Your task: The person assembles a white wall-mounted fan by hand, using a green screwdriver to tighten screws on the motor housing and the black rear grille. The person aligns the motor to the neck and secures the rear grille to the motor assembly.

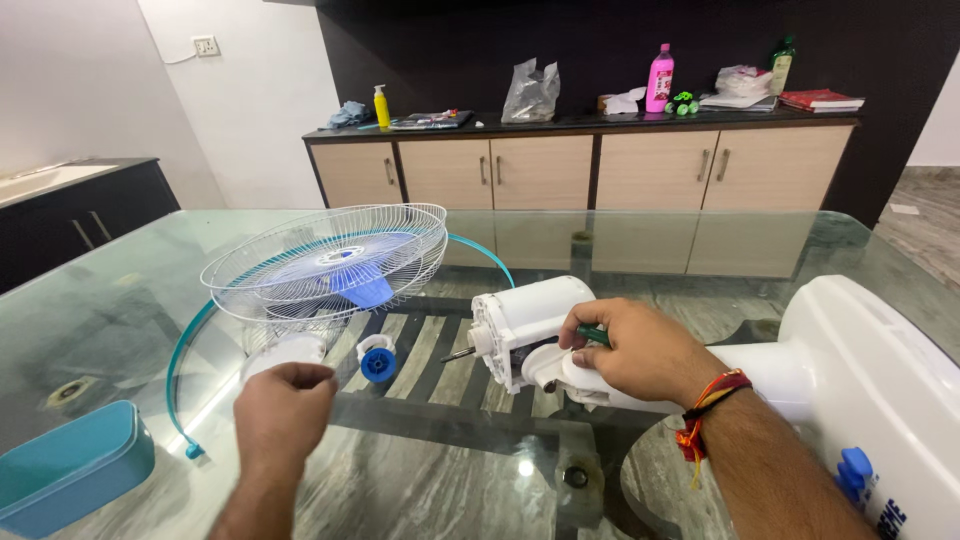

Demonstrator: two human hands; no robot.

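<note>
Right hand (635, 350) clamped on green-handled screwdriver (592, 335) at white fan motor housing (520, 325), lying on glass surface (700, 250). Left hand (285, 405) pinching white round cap (283, 352). Wire grille (330, 265) and blue knob (377, 362) just beside.

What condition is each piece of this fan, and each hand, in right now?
Fan motor: lying on its side, shaft bare.
Wire guard: detached, on the glass table.
Blue blade: off the shaft.
Right hand: gripping a green tool.
Left hand: closed, contents hidden.
</note>
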